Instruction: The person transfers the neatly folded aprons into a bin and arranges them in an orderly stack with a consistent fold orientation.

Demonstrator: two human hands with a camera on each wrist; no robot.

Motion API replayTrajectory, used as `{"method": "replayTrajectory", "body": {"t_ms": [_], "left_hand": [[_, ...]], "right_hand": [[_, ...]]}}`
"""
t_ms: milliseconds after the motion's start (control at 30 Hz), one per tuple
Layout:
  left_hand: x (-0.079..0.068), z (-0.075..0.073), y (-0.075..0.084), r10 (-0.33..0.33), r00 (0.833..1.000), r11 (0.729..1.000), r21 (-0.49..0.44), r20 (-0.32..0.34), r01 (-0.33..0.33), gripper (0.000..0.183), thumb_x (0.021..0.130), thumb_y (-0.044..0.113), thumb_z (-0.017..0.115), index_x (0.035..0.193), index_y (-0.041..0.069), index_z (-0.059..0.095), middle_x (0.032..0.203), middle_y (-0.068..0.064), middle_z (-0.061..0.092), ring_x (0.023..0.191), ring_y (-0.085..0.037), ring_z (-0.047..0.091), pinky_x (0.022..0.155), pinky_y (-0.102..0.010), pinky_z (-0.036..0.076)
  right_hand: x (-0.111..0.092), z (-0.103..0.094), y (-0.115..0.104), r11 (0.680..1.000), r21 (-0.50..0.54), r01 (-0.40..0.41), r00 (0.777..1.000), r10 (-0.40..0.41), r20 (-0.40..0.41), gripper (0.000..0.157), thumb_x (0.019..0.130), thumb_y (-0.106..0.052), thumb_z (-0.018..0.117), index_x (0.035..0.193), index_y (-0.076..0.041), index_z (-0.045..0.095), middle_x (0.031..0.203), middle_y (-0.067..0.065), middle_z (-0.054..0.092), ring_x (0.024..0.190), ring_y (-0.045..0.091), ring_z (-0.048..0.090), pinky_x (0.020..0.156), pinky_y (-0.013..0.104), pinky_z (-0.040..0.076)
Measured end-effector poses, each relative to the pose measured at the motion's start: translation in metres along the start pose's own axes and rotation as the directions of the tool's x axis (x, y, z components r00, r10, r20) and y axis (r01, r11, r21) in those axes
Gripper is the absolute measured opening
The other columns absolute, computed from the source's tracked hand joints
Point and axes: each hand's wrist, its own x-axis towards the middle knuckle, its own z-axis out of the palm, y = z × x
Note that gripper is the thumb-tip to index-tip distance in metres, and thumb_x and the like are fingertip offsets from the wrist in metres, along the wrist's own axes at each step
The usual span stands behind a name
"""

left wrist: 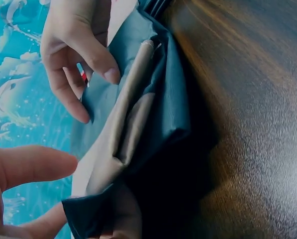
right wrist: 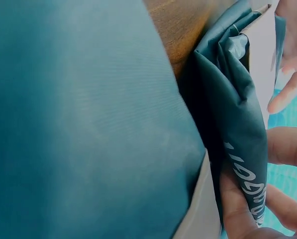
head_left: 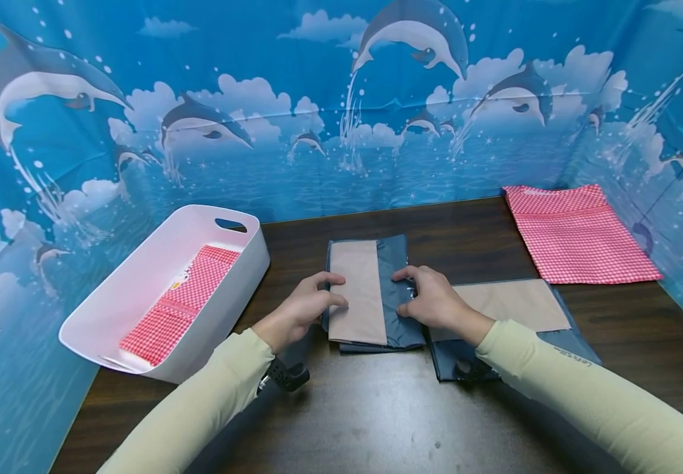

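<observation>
In the head view a folded dark teal cloth with a beige panel lies on the table between both hands. My left hand grips its left edge. In the left wrist view, the layers bunch at that edge, and some fingers are hidden under the fabric. Opposite, my right hand holds the right edge, which bears white lettering in the right wrist view. Fingers lie on both sides of that edge. A second folded teal-and-beige cloth lies flat beneath the right wrist and forearm.
At the left stands a white bin with a handle hole. It contains a folded red checked cloth. Another red checked cloth lies at the back right of the dark wooden table. A dolphin-printed curtain surrounds the table's back and sides.
</observation>
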Motion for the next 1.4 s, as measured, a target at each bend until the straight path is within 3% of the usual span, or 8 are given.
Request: {"method": "replayTrajectory", "body": {"t_ms": [267,367,533,767,1000,1400], "left_hand": [[0.000,0.000,0.000,0.004,1.000,1.000,0.028,-0.027,-0.003,0.054,0.090,-0.003,0.070,0.142,0.014,0.066,0.165,-0.015,0.042,0.131,-0.034,0.050,0.107,-0.046,0.044],[-0.001,0.000,-0.001,0.017,0.999,1.000,0.025,-0.033,-0.016,0.054,0.090,-0.003,0.069,0.141,0.013,0.066,0.166,-0.015,0.042,0.135,-0.034,0.050,0.117,-0.053,0.042],[-0.001,0.000,0.001,0.032,0.999,0.999,0.013,-0.043,-0.032,0.055,0.089,-0.006,0.068,0.141,0.012,0.066,0.169,-0.015,0.039,0.148,-0.034,0.044,0.130,-0.060,0.029],[-0.005,-0.008,0.008,0.059,0.997,0.998,0.019,-0.054,-0.058,0.056,0.091,-0.004,0.067,0.144,0.014,0.065,0.172,-0.013,0.033,0.155,-0.034,0.034,0.132,-0.062,0.023],[-0.011,-0.023,0.022,0.100,0.994,0.995,0.023,-0.042,-0.099,0.057,0.092,-0.003,0.066,0.147,0.013,0.064,0.175,-0.011,0.029,0.160,-0.034,0.027,0.132,-0.063,0.021],[-0.023,-0.037,0.043,0.123,0.990,0.992,0.036,-0.070,-0.120,0.055,0.094,0.001,0.068,0.147,0.017,0.064,0.173,-0.009,0.033,0.154,-0.033,0.034,0.131,-0.062,0.027]], "right_hand": [[0.000,-0.002,0.000,1.000,0.020,0.004,1.000,-0.004,0.005,0.058,0.089,-0.008,0.082,0.145,-0.010,0.065,0.113,0.014,0.060,0.087,0.026,0.048,0.070,0.037,0.039],[-0.001,-0.002,0.000,1.000,0.026,0.006,1.000,-0.006,0.005,0.059,0.089,-0.008,0.082,0.145,-0.009,0.065,0.114,0.014,0.060,0.087,0.025,0.048,0.070,0.037,0.040],[-0.001,-0.003,-0.001,1.000,0.026,0.007,1.000,-0.008,0.002,0.059,0.090,-0.009,0.082,0.146,-0.009,0.065,0.128,0.017,0.062,0.091,0.027,0.050,0.073,0.038,0.042],[-0.001,-0.008,-0.007,0.999,0.040,0.019,1.000,-0.018,-0.017,0.059,0.091,-0.012,0.082,0.147,-0.010,0.065,0.153,0.020,0.056,0.107,0.030,0.056,0.087,0.044,0.050],[-0.001,-0.018,-0.019,0.996,0.075,0.037,0.999,-0.034,-0.038,0.057,0.093,-0.015,0.080,0.148,-0.012,0.064,0.157,0.018,0.054,0.133,0.038,0.058,0.102,0.055,0.054],[-0.002,-0.034,-0.036,0.986,0.161,0.045,0.998,-0.038,-0.048,0.056,0.095,-0.017,0.079,0.149,-0.016,0.063,0.160,0.015,0.050,0.151,0.042,0.049,0.112,0.059,0.052]]}}
